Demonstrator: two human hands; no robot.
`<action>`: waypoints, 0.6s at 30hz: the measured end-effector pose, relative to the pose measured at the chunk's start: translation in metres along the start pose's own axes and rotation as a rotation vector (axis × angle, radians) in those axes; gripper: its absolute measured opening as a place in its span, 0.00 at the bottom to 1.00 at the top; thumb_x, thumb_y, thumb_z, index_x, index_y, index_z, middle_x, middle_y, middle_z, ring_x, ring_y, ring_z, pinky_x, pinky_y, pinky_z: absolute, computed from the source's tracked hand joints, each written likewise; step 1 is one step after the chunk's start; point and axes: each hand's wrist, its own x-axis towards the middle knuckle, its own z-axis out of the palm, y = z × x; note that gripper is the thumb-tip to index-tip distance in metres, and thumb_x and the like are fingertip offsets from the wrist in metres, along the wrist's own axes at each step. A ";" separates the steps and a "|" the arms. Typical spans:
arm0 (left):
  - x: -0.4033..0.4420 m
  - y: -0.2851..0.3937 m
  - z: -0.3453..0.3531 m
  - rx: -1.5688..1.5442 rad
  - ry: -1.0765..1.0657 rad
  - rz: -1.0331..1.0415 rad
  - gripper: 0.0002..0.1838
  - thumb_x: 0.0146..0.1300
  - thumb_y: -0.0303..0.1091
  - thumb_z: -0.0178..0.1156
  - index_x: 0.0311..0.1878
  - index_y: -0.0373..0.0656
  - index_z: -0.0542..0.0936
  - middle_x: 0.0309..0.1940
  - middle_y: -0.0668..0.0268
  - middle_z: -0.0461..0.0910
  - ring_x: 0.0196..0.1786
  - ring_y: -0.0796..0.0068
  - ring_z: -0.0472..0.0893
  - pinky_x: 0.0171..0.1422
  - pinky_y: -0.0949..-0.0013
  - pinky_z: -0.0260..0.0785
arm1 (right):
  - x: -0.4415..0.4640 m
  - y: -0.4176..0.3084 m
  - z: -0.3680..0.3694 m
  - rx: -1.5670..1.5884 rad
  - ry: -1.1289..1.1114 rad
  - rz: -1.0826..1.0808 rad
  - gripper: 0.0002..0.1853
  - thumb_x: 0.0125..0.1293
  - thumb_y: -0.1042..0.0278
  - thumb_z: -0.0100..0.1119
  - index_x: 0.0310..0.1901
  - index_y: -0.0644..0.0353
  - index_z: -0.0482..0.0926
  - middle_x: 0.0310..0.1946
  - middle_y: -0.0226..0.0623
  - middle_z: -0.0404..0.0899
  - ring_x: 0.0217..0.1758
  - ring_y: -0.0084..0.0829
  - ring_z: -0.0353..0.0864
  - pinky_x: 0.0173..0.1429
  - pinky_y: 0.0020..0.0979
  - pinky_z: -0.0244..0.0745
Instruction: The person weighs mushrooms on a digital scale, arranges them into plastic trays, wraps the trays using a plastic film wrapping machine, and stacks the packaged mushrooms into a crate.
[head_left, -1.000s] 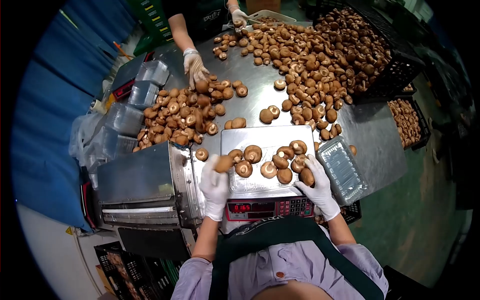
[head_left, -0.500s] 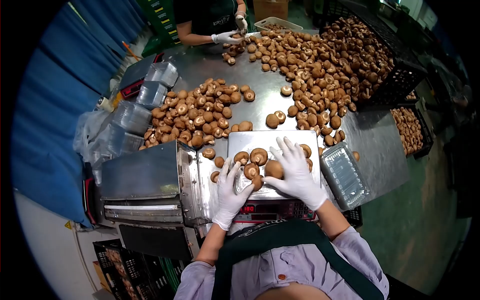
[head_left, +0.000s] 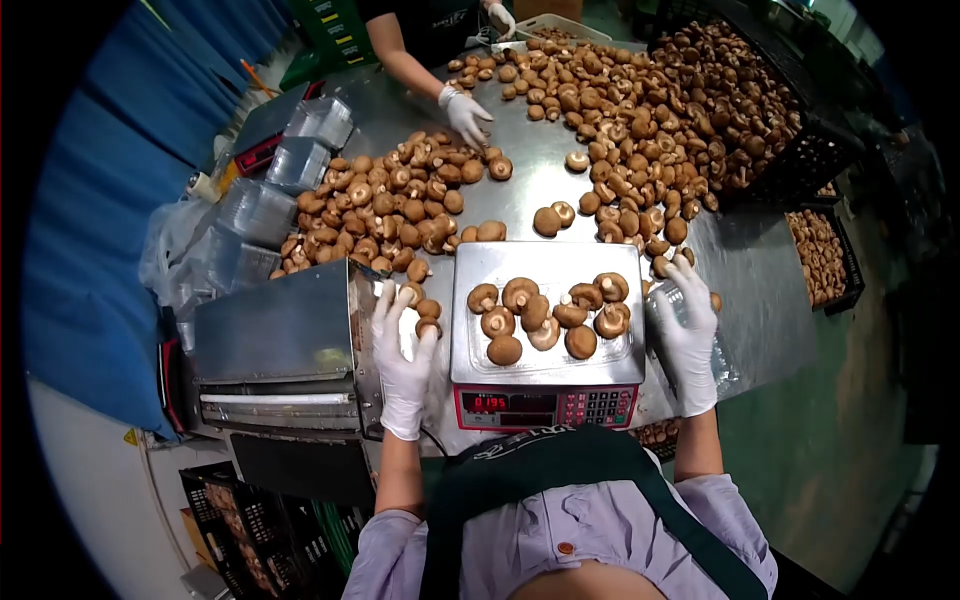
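Several brown shiitake mushrooms [head_left: 581, 342] lie spread on the steel pan [head_left: 470, 365] of a scale, whose red display [head_left: 490, 403] reads about 0195. My left hand [head_left: 404, 372], gloved in white, is off the pan's left side with fingers apart. Beside its thumb and fingertips are a few loose mushrooms [head_left: 428, 308]; contact with them is unclear. To the right of the scale, my right hand [head_left: 688, 335] is over a clear plastic tray [head_left: 726, 368], fingers stretched out, covering much of it. Whether it touches the tray is hard to see.
A mushroom heap [head_left: 400, 190] lies left of centre, a larger one [head_left: 640, 130] spills from a black crate [head_left: 800, 150]. Stacked clear trays [head_left: 258, 212] and a steel machine [head_left: 275, 325] stand left. Across the table, a co-worker's gloved hand [head_left: 465, 115] reaches over mushrooms.
Both my hands have moved off the scale pan, one to each side. Mushrooms on the pan are now uncovered, and the display reading rose. The co-worker's hand came toward the left heap.
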 end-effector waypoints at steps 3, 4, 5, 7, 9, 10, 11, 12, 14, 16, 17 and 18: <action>0.015 0.012 -0.007 0.013 0.001 0.079 0.25 0.54 0.29 0.62 0.58 0.41 0.76 0.66 0.52 0.65 0.66 0.53 0.67 0.69 0.60 0.60 | -0.010 0.022 -0.008 0.044 0.009 0.116 0.17 0.62 0.71 0.60 0.53 0.61 0.77 0.59 0.47 0.73 0.64 0.41 0.70 0.68 0.36 0.63; 0.020 0.019 -0.005 0.003 -0.015 0.073 0.24 0.54 0.28 0.62 0.56 0.41 0.76 0.66 0.53 0.65 0.66 0.54 0.67 0.69 0.61 0.61 | -0.013 0.021 -0.008 0.055 0.009 0.141 0.17 0.62 0.71 0.60 0.54 0.62 0.77 0.59 0.46 0.73 0.64 0.40 0.71 0.68 0.35 0.63; 0.024 0.021 0.000 -0.018 -0.045 0.069 0.24 0.53 0.29 0.63 0.56 0.41 0.76 0.66 0.53 0.65 0.66 0.54 0.67 0.69 0.60 0.60 | -0.016 0.024 -0.006 0.074 0.002 0.152 0.17 0.62 0.72 0.60 0.54 0.62 0.77 0.59 0.46 0.74 0.64 0.39 0.71 0.68 0.35 0.63; 0.030 0.022 0.012 -0.038 -0.128 0.084 0.25 0.53 0.30 0.64 0.57 0.42 0.76 0.66 0.55 0.66 0.68 0.56 0.66 0.70 0.60 0.58 | -0.016 0.028 0.001 0.094 -0.008 0.160 0.18 0.63 0.72 0.60 0.54 0.62 0.77 0.59 0.46 0.74 0.64 0.39 0.71 0.68 0.34 0.63; 0.036 0.027 0.026 -0.049 -0.252 0.131 0.26 0.52 0.31 0.65 0.57 0.45 0.76 0.66 0.56 0.66 0.69 0.58 0.65 0.72 0.61 0.57 | -0.013 0.024 0.011 0.199 -0.027 0.183 0.19 0.62 0.71 0.60 0.55 0.63 0.76 0.59 0.47 0.74 0.63 0.39 0.72 0.67 0.34 0.63; 0.038 0.025 0.034 -0.001 -0.335 0.155 0.28 0.52 0.39 0.66 0.59 0.46 0.75 0.68 0.56 0.64 0.70 0.57 0.63 0.73 0.58 0.53 | -0.010 0.018 0.016 0.177 -0.049 0.216 0.21 0.63 0.70 0.61 0.58 0.64 0.74 0.59 0.47 0.73 0.64 0.39 0.71 0.67 0.34 0.64; 0.038 0.026 0.043 0.027 -0.360 0.219 0.30 0.53 0.43 0.65 0.60 0.48 0.75 0.69 0.56 0.63 0.71 0.56 0.62 0.73 0.55 0.51 | -0.007 0.017 0.023 0.207 -0.065 0.212 0.23 0.63 0.68 0.61 0.59 0.63 0.72 0.60 0.48 0.73 0.65 0.39 0.71 0.67 0.34 0.64; 0.038 0.027 0.052 0.055 -0.384 0.285 0.32 0.53 0.48 0.65 0.62 0.49 0.74 0.69 0.56 0.62 0.71 0.56 0.60 0.74 0.52 0.48 | -0.005 0.019 0.033 0.239 -0.077 0.208 0.25 0.63 0.67 0.61 0.61 0.63 0.71 0.60 0.48 0.72 0.65 0.40 0.70 0.67 0.34 0.64; 0.029 0.023 0.074 0.105 -0.486 0.365 0.34 0.54 0.57 0.60 0.63 0.53 0.72 0.68 0.54 0.63 0.70 0.48 0.60 0.74 0.48 0.43 | -0.003 0.008 0.049 0.258 -0.127 0.163 0.27 0.62 0.63 0.62 0.61 0.63 0.69 0.64 0.55 0.64 0.67 0.46 0.67 0.67 0.39 0.64; 0.012 0.025 0.091 0.316 -0.531 0.453 0.35 0.53 0.58 0.61 0.65 0.60 0.70 0.67 0.61 0.66 0.67 0.52 0.64 0.70 0.40 0.45 | -0.014 0.003 0.070 -0.133 -0.311 -0.233 0.26 0.60 0.62 0.63 0.59 0.61 0.71 0.62 0.58 0.63 0.63 0.52 0.67 0.65 0.43 0.65; 0.009 0.026 0.090 0.342 -0.534 0.451 0.36 0.52 0.58 0.61 0.65 0.60 0.70 0.66 0.61 0.66 0.66 0.52 0.65 0.70 0.40 0.46 | -0.020 0.002 0.072 -0.137 -0.276 -0.312 0.26 0.59 0.61 0.63 0.58 0.60 0.72 0.60 0.58 0.64 0.61 0.54 0.68 0.64 0.43 0.66; 0.009 0.026 0.090 0.367 -0.533 0.454 0.37 0.52 0.59 0.61 0.66 0.60 0.69 0.66 0.62 0.67 0.66 0.53 0.66 0.69 0.40 0.46 | -0.021 0.002 0.071 -0.145 -0.237 -0.393 0.25 0.58 0.61 0.64 0.57 0.59 0.72 0.59 0.58 0.65 0.58 0.55 0.68 0.63 0.44 0.66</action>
